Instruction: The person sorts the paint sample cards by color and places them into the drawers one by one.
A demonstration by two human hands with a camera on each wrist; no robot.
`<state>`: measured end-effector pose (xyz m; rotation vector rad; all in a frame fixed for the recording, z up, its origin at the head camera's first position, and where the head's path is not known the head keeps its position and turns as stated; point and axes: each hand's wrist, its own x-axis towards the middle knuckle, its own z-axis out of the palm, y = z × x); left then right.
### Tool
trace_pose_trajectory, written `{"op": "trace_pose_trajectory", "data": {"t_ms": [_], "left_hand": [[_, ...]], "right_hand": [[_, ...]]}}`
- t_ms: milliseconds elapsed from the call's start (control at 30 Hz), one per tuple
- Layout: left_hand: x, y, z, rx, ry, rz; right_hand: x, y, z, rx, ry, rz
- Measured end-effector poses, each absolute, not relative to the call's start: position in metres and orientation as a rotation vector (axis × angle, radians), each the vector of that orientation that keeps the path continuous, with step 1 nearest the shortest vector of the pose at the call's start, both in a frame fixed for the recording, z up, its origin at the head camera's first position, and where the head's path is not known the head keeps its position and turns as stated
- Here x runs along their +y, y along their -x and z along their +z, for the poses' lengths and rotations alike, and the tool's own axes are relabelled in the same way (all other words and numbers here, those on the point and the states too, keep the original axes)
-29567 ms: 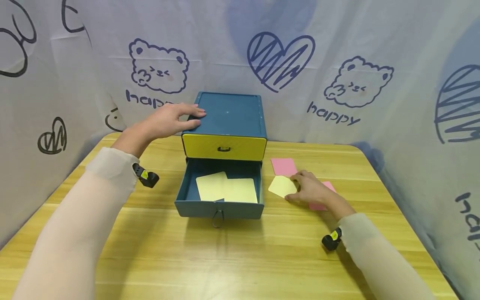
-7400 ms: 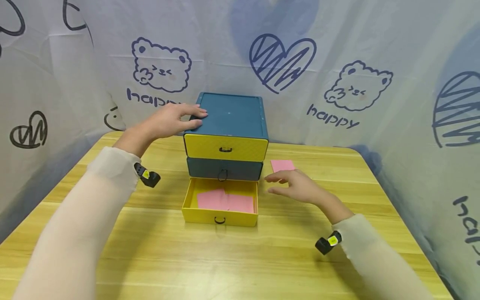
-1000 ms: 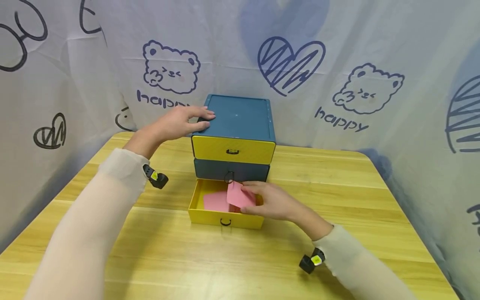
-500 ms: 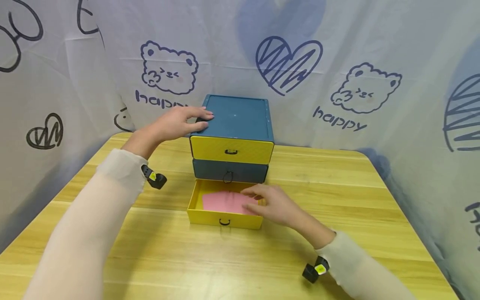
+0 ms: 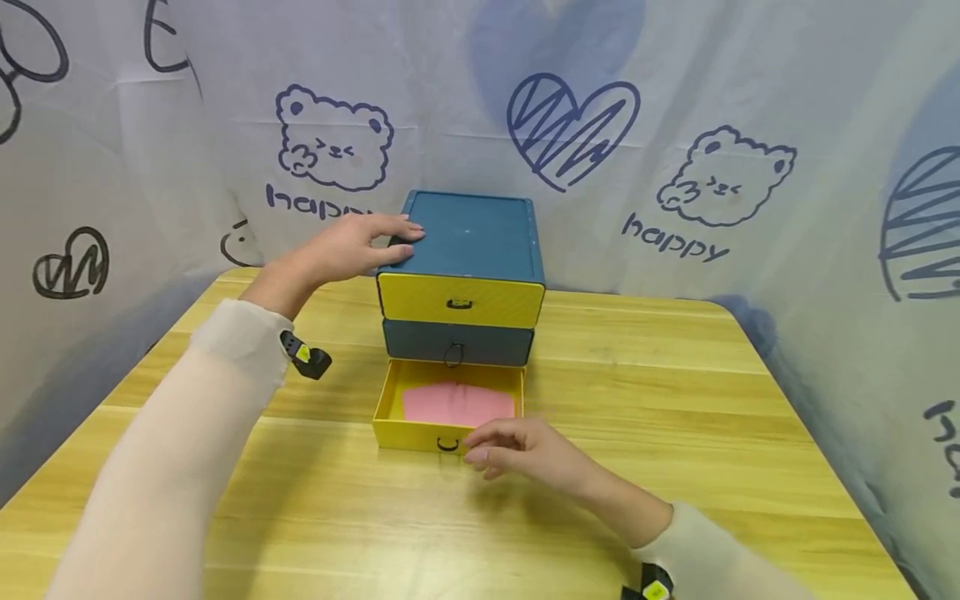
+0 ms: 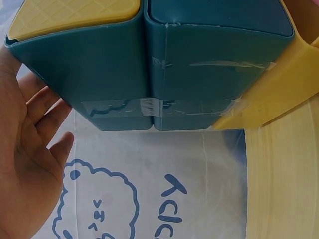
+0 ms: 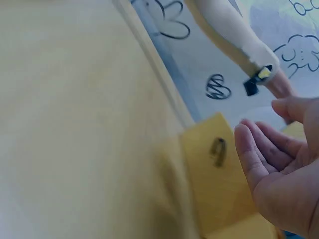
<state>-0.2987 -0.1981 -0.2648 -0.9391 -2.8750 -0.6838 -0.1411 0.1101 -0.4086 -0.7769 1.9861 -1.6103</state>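
A small drawer cabinet with a blue top (image 5: 472,237) stands toward the back of the table. Its top yellow drawer (image 5: 420,300) and middle blue drawer (image 5: 405,340) are pushed in; the bottom yellow drawer (image 5: 408,434) is pulled out. Pink paper cards (image 5: 457,404) lie overlapping inside that drawer. My left hand (image 5: 352,246) rests on the top left edge of the cabinet, fingers extended. My right hand (image 5: 532,454) is at the right front of the drawer, fingers loosely bent and holding nothing, close to the drawer's black ring handle (image 5: 447,445).
The wooden table (image 5: 660,392) stretches out around the cabinet. Behind it hangs a white cloth (image 5: 450,100) printed with bears and hearts. Both wrists carry a small black camera (image 5: 311,360).
Half a minute ago the middle drawer was out with yellow cards. Since then it was pushed in. The right hand let the last pink card into the bottom drawer and drew back toward its front.
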Motion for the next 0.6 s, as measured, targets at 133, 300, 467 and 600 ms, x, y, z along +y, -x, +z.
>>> {"op": "trace_pose_trajectory", "data": {"t_ms": [133, 300, 467, 600], "left_hand": [[-0.196, 0.3, -0.266, -2.866, 0.945, -0.683], [-0.197, 0.298, -0.265, -2.861, 0.95, -0.681], [-0.196, 0.296, -0.265, -2.862, 0.95, -0.676], [-0.196, 0.296, -0.265, -2.859, 0.95, -0.682]], "right_hand": [[0.103, 0.132, -0.422, 1.65, 0.501, -1.782], [0.091, 0.125, -0.435, 1.363, 0.266, -1.89], [0.079, 0.125, -0.445, 1.221, 0.167, -1.974], [0.072, 0.128, -0.449, 1.168, 0.1, -2.039]]}}
